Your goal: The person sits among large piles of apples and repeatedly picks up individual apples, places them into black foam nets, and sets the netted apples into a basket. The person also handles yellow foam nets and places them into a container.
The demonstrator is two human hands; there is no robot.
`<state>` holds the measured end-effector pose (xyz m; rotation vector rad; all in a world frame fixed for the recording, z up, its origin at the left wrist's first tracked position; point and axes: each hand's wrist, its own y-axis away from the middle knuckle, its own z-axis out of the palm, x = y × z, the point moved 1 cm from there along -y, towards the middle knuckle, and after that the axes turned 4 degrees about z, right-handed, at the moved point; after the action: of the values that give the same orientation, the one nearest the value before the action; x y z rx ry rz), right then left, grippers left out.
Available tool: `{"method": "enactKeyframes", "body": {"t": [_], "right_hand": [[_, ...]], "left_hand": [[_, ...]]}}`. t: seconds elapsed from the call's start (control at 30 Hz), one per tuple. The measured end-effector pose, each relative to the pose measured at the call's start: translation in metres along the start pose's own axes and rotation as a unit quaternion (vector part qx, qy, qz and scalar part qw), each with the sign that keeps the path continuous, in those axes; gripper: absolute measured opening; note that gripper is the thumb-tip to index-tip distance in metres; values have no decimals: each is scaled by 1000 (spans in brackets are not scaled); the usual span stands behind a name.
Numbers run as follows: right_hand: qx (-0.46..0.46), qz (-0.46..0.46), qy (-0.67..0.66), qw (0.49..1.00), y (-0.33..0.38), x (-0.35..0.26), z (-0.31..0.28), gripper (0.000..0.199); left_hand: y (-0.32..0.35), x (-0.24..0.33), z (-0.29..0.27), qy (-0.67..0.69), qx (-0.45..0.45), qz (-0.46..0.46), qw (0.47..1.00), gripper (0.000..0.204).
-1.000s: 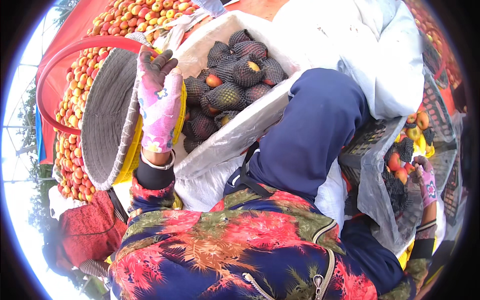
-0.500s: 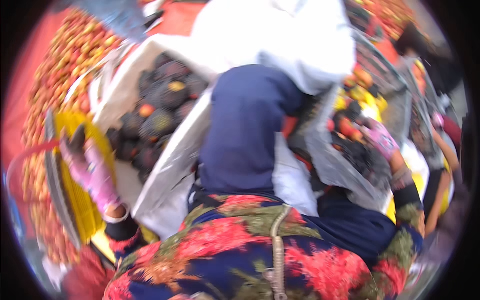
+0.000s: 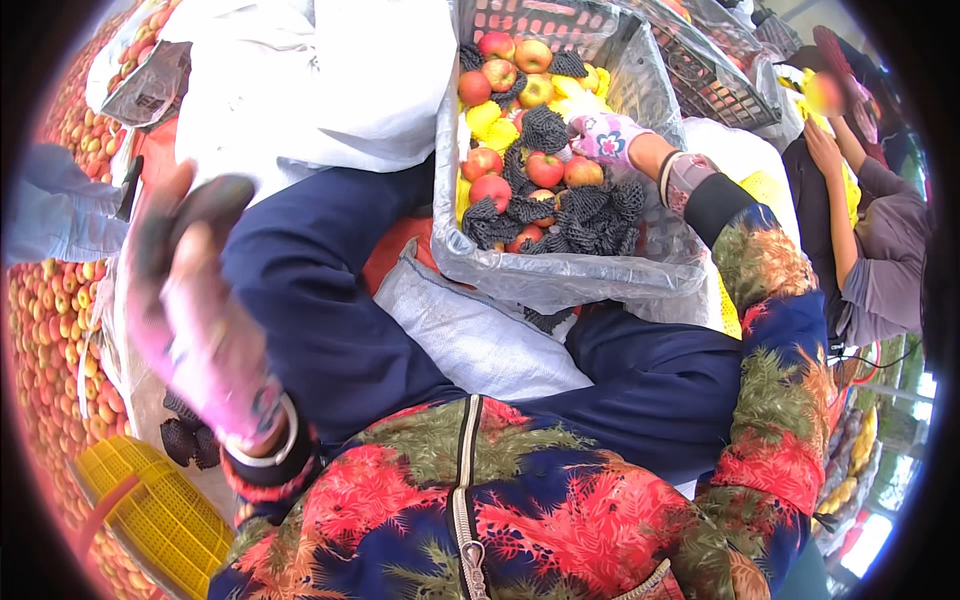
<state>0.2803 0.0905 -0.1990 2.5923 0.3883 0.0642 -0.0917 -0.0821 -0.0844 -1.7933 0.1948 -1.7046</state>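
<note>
Apples (image 3: 515, 165) in lined crate (image 3: 560, 275) — right hand (image 3: 608, 137) among them, grip hidden; left hand (image 3: 195, 300) blurred.

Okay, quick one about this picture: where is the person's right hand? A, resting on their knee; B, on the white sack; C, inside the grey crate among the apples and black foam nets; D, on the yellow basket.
C: the gloved right hand reaches into the grey crate, touching the black foam nets beside red apples.
</note>
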Motion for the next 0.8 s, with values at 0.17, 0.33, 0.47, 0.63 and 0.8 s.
{"method": "enactKeyframes", "body": {"t": [0.17, 0.33, 0.47, 0.63, 0.8], "right_hand": [[194, -43, -6, 980, -57, 28, 45, 37], [187, 90, -81, 975, -106, 24, 85, 42], [189, 88, -262, 942, -95, 27, 60, 35], [98, 16, -444, 891, -27, -4, -33, 40], [133, -79, -345, 926, 42, -47, -62, 33]], "left_hand": [[-29, -40, 118, 152, -100, -79, 980, 24], [-20, -113, 152, 178, -128, -203, 954, 27], [-17, -134, 141, 138, -137, -262, 945, 29], [-10, -147, 155, 106, -239, -215, 941, 40], [6, -128, 165, 217, -255, -227, 914, 56]]}}
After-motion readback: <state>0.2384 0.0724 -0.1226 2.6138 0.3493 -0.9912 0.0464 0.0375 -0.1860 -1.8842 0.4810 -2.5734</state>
